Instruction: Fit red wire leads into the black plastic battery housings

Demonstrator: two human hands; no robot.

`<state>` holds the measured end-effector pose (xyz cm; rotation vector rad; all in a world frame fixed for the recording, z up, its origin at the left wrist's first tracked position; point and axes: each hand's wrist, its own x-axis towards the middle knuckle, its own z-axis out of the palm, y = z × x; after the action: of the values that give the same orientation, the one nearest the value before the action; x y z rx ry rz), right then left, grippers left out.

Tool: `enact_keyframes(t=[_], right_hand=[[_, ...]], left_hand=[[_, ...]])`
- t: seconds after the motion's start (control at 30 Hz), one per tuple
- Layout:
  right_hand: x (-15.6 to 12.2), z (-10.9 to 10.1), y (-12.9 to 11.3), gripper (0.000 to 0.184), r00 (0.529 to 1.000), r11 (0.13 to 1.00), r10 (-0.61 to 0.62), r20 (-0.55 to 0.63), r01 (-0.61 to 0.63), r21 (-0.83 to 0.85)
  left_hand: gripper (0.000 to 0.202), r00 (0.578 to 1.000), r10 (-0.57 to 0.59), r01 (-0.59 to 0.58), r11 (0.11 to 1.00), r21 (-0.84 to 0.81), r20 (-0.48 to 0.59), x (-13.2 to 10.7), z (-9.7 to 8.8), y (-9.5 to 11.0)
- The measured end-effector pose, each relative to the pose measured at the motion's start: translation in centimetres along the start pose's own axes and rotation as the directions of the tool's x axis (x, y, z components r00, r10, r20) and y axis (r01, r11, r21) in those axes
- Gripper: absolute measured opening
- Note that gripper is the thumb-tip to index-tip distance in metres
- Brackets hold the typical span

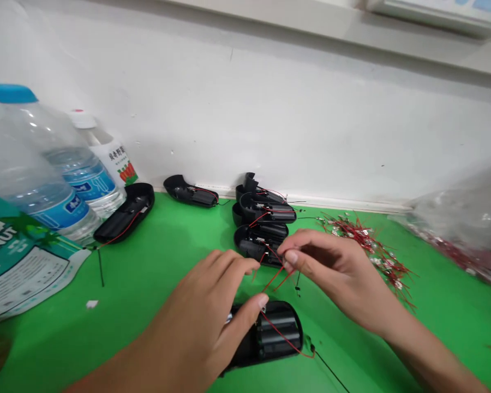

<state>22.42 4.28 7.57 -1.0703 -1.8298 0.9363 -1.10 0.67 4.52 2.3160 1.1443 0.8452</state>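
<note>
My left hand rests on a black plastic battery shell lying on the green mat, its fingertips pressed at the shell's upper edge. My right hand pinches thin red wires that run from the shell up to its fingertips. Just behind the hands stands a stack of similar black shells with red wires in them.
Two more black shells lie at the back: one by the bottles, one at the wall. Water bottles and a green printed packet stand left. A heap of red wire pieces and a clear plastic bag lie right.
</note>
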Motion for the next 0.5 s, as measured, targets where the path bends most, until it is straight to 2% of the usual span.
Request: enact_keyframes(t=[0.1, 0.17, 0.37, 0.5], right_hand=[[-0.2, 1.1, 0.2, 0.017, 0.992, 0.987, 0.067, 0.107, -0.082, 0.137], [-0.2, 1.5, 0.7, 0.018, 0.982, 0.969, 0.111, 0.152, -0.141, 0.201], [0.0, 1.6, 2.7, 0.018, 0.982, 0.965, 0.134, 0.131, -0.16, 0.21], [-0.2, 2.0, 2.6, 0.018, 0.991, 0.981, 0.1, 0.092, -0.114, 0.158]], left_hand=[[0.013, 1.0, 0.002, -0.001, 0.997, -0.078, 0.005, 0.3, 0.2, -0.2], [0.018, 0.999, 0.032, -0.031, 0.997, -0.065, 0.008, 0.5, 0.3, -0.4], [0.023, 0.999, 0.018, -0.017, 0.998, 0.052, -0.032, 0.7, 0.1, -0.9], [0.02, 0.996, 0.054, -0.05, 0.997, 0.051, -0.078, 0.6, 0.3, -1.2]])
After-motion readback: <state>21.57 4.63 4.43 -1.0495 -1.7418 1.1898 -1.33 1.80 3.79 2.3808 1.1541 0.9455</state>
